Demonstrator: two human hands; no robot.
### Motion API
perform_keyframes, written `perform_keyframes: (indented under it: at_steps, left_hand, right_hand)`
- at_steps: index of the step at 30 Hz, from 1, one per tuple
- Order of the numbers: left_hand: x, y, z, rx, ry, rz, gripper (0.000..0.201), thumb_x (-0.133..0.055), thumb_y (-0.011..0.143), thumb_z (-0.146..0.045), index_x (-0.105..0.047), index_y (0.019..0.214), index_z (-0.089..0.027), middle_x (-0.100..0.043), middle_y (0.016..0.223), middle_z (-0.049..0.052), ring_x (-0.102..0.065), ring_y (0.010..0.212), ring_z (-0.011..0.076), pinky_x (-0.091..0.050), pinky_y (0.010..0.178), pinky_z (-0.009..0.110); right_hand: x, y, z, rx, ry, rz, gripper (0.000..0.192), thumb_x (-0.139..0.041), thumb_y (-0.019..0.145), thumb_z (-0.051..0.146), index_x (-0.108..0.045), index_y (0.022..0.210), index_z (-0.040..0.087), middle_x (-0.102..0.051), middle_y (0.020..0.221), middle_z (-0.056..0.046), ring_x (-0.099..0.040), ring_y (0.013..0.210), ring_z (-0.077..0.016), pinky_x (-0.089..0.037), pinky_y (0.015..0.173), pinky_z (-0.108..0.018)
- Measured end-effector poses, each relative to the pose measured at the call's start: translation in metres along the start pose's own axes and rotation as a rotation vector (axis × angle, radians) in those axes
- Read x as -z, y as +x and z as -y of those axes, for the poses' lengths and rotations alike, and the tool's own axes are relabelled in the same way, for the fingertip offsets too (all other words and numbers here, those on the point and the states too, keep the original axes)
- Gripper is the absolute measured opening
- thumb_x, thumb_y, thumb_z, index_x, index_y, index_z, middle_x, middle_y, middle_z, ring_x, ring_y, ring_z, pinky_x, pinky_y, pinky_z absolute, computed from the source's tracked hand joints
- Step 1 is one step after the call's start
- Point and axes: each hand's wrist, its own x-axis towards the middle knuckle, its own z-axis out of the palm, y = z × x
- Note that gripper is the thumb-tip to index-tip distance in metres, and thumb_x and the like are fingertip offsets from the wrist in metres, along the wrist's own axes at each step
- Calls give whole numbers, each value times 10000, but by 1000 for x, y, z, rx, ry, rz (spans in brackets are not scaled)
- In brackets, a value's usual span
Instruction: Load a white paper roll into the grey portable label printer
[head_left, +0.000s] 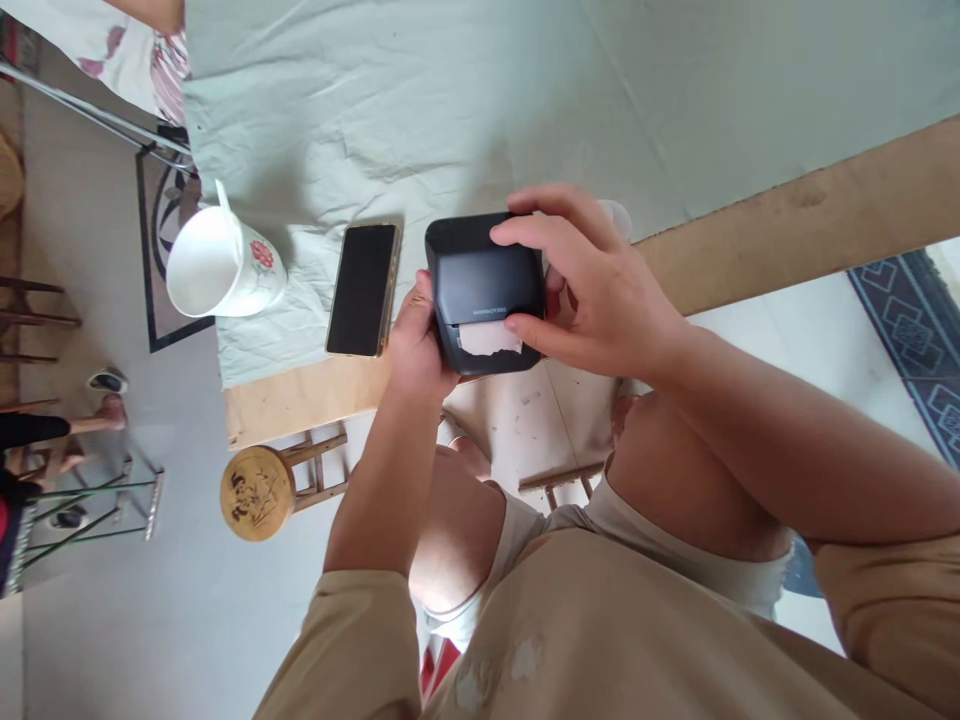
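Note:
A small black receipt printer [487, 275] is held over the table's near edge, with a torn strip of white paper [491, 337] showing at its front slot. My left hand [418, 340] grips the printer's left side, thumb along the edge and the other fingers hidden beneath. Across its right side lies my right hand [592, 275]: the fingertips rest on the top edge and the thumb touches beside the paper. To the left of the printer a smartphone [364, 290] lies flat with a dark screen.
On the pale green tablecloth [420, 110] at the left stands a white cup [225, 265] with a red flower and a handle-like stick. A translucent round item [618, 217] is partly hidden behind my right hand. Below the table edge is a wooden stool [257, 493]. Another person's foot [111, 412] shows far left.

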Motion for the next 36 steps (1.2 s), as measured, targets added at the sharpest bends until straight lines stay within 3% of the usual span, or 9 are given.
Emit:
perform_keyframes:
  at_steps: [6, 9, 12, 14, 18, 22, 25, 29, 36]
  left_hand:
    - [-6, 1, -3, 141, 7, 55, 503, -463, 853, -620, -639, 1042, -188, -704, 1120, 90, -624, 1142, 305, -542, 928, 442]
    - [-8, 0, -2, 24, 3, 90, 455, -457, 878, -591, -664, 961, -194, -718, 1070, 56, -582, 1227, 276, -520, 983, 391]
    - [-6, -1, -1, -9, 36, 122, 395, -486, 890, -535, -671, 953, -191, -724, 1040, 51, -606, 1191, 249, -512, 980, 359]
    - [-6, -1, 0, -2, 43, 117, 372, -514, 882, -519, -668, 966, -191, -729, 1004, 52, -614, 1187, 242, -503, 989, 339]
    - [-6, 0, 2, 17, 43, 90, 377, -519, 867, -536, -660, 992, -210, -729, 992, 48, -593, 1240, 243, -500, 994, 325]
    - [-4, 2, 5, -3, 71, 121, 359, -536, 857, -511, -657, 993, -202, -722, 993, 53, -585, 1248, 244, -508, 981, 331]
    - [0, 3, 7, -8, 104, 150, 377, -550, 848, -516, -648, 1014, -193, -711, 951, 61, -591, 1223, 241, -506, 974, 338]
    - [3, 3, 8, -19, 137, 165, 428, -540, 847, -538, -638, 1045, -171, -678, 927, 71, -601, 1181, 241, -498, 965, 347]
    - [3, 2, 10, -98, 216, 230, 411, -546, 850, -563, -641, 958, -178, -665, 913, 63, -600, 1171, 250, -501, 905, 338]
  right_hand:
    - [3, 0, -1, -11, -50, -80, 516, -631, 765, 376, -504, 1236, 207, -474, 1351, -111, -611, 1048, -191, -548, 708, -297]
    - [5, -2, 1, -63, -126, -207, 410, -601, 794, 445, -552, 1124, 206, -629, 881, -36, -594, 717, -117, -452, 581, -264]
    - [6, -4, 5, -79, -76, -270, 266, -534, 862, 410, -534, 1051, 223, -487, 518, 68, -445, 475, -61, -356, 507, -242]
    - [6, -5, 7, -79, 91, -320, 171, -509, 894, 348, -492, 1011, 224, -535, 580, 77, -479, 489, -43, -356, 501, -226]
    - [8, -5, 7, -85, 293, -404, 71, -474, 909, 268, -438, 946, 220, -623, 959, 30, -610, 716, -39, -369, 476, -192]
    - [6, -2, 5, -94, -84, -219, 150, -476, 890, 295, -566, 992, 232, -670, 955, 45, -519, 605, -47, -408, 604, -260]
    - [3, 1, 8, -193, -309, 4, 280, -390, 925, 359, -611, 1070, 267, -667, 1097, 23, -600, 803, -130, -313, 590, -298]
    - [6, 1, 19, -245, -395, 174, 305, -318, 950, 359, -580, 1102, 317, -606, 1245, 53, -594, 831, -149, -232, 567, -297]
    - [18, 2, 16, -232, -333, 261, 331, -482, 853, 346, -525, 1179, 308, -687, 993, 0, -579, 770, -173, -243, 556, -289]
